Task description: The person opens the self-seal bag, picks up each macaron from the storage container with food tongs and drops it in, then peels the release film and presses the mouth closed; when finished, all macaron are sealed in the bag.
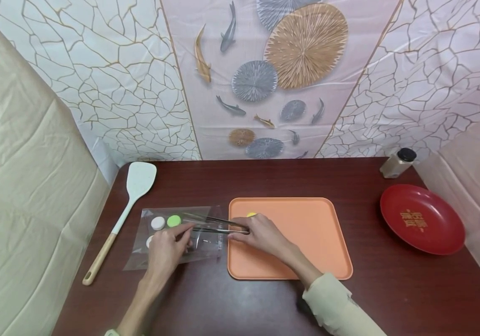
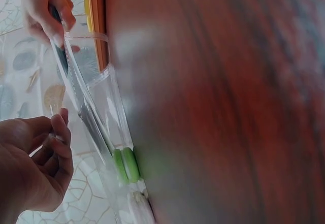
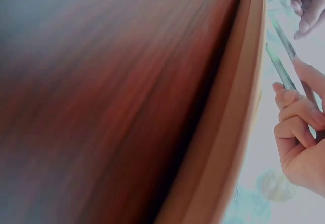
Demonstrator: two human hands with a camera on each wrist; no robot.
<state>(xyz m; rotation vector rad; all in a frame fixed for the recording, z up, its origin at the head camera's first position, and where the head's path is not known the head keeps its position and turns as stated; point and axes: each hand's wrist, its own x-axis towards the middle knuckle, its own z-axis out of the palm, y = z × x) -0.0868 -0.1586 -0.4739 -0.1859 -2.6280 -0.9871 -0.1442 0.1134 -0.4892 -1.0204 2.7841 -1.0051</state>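
Observation:
A clear plastic bag [image 1: 136, 262] lies flat left of the orange tray [image 1: 307, 242]. Inside it are a green macaron [image 1: 174, 220], a white macaron [image 1: 157, 223] and another pale one [image 1: 149, 241], partly behind my left hand [image 1: 164, 249]. That hand pinches the bag's upper film between thumb and index finger. My right hand [image 1: 262, 235], over the tray's left edge, grips metal tongs [image 1: 223, 231]. Their two arms reach left into the bag, tips near the green macaron, which stands side-on in the left wrist view; whether they touch it I cannot tell. Something yellow [image 1: 251, 214] shows behind the right hand.
A white spatula [image 1: 139, 179] with a wooden handle lies at the far left. On the right stand a red plate [image 1: 437, 219] and a black-capped jar [image 1: 397, 163]. Cloth-covered walls border the dark wooden table [image 1: 244, 308] at the back and sides.

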